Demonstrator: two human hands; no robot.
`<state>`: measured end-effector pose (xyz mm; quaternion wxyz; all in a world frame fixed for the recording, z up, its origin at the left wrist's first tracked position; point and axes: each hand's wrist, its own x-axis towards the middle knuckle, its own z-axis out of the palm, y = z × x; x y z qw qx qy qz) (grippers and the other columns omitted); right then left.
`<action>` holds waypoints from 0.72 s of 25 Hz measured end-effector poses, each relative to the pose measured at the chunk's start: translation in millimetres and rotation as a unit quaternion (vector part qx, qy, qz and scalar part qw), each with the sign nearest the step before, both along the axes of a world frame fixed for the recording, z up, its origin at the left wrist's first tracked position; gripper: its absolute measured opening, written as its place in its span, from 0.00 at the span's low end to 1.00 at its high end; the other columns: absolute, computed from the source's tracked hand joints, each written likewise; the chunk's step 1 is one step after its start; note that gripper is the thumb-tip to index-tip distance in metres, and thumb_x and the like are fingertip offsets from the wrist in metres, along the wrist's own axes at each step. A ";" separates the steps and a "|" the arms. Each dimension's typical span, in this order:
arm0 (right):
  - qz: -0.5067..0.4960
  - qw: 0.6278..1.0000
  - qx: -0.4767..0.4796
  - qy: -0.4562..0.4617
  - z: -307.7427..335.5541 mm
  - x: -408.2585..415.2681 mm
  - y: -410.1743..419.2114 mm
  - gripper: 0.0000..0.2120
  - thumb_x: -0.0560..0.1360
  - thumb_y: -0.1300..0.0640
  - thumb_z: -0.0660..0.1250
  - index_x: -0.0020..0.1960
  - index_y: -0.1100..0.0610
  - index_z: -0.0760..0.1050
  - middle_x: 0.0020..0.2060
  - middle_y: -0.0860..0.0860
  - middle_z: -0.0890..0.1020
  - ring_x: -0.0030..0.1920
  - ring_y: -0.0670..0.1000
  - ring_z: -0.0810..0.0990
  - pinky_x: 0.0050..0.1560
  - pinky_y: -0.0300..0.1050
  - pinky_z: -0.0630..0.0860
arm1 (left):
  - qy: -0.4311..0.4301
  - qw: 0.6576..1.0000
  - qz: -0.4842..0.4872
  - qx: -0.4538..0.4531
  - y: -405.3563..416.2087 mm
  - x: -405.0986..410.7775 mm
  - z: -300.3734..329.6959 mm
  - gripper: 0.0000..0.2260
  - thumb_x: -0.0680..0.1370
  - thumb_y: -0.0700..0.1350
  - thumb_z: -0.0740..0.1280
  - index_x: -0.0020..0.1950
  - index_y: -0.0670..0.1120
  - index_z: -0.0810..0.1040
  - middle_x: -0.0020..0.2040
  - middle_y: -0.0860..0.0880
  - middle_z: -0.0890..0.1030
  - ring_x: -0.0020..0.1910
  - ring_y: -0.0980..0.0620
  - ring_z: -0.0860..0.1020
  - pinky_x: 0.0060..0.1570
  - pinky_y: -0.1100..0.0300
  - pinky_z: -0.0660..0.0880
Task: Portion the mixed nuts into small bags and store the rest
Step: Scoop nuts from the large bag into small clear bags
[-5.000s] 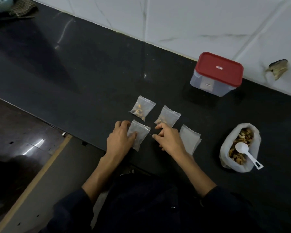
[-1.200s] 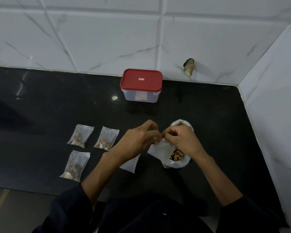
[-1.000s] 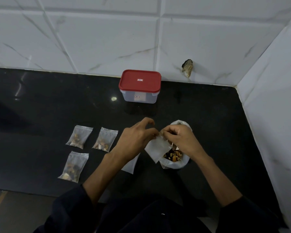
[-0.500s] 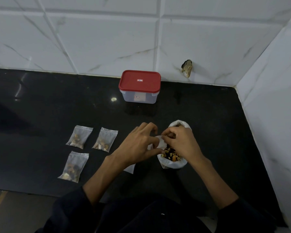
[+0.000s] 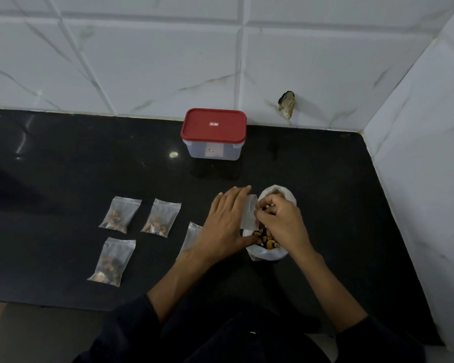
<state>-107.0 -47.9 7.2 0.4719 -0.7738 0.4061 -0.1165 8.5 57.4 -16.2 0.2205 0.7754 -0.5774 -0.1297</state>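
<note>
Holding: left hand (image 5: 227,222) grips small empty bag (image 5: 249,215) over nut bag (image 5: 269,254).
Right hand (image 5: 282,222): fingers curled inside nut bag; contents of grasp cannot be told.
Counter (image 5: 63,174): three filled bags (image 5: 119,214).

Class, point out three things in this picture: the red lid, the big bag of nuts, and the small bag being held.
red lid (image 5: 213,125), head view, middle of its top.
big bag of nuts (image 5: 269,254), head view, its near white wall.
small bag (image 5: 249,216), head view, its flat side between the hands.
</note>
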 end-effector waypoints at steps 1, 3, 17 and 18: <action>0.005 1.000 -0.003 0.007 -0.9 -0.5 0.7 0.02 0.76 0.59 0.67 0.49 0.54 0.76 0.37 0.52 0.83 0.31 0.36 0.78 0.33 0.26 0.71 | -0.005 1.000 -0.004 -0.001 -3.1 -0.8 -2.1 0.43 0.70 0.57 0.73 0.77 0.47 0.53 0.75 0.49 0.59 0.75 0.51 0.54 0.74 0.57 0.44; 0.005 1.000 0.005 0.009 -2.3 -2.2 1.0 0.03 0.76 0.59 0.67 0.49 0.56 0.77 0.38 0.50 0.82 0.33 0.33 0.77 0.34 0.23 0.69 | 0.007 1.000 -0.006 -0.013 -7.9 -0.6 -5.1 0.38 0.70 0.57 0.73 0.74 0.46 0.61 0.71 0.48 0.65 0.72 0.51 0.61 0.75 0.54 0.49; 0.007 0.962 -0.156 0.224 -46.7 -47.0 -29.3 0.10 0.76 0.51 0.68 0.57 0.48 0.77 0.53 0.48 0.76 0.57 0.50 0.73 0.52 0.44 0.74 | 0.058 0.994 0.063 0.073 -4.7 13.4 -26.9 0.32 0.71 0.62 0.70 0.68 0.48 0.65 0.64 0.50 0.72 0.63 0.52 0.71 0.69 0.51 0.64; 0.013 0.959 -0.154 0.237 -51.9 -50.9 -31.3 0.10 0.76 0.51 0.68 0.57 0.47 0.77 0.52 0.49 0.77 0.57 0.51 0.74 0.53 0.46 0.74 | 0.064 0.992 0.059 0.088 -5.1 12.0 -28.4 0.32 0.71 0.62 0.70 0.68 0.48 0.65 0.64 0.49 0.73 0.63 0.51 0.72 0.69 0.49 0.65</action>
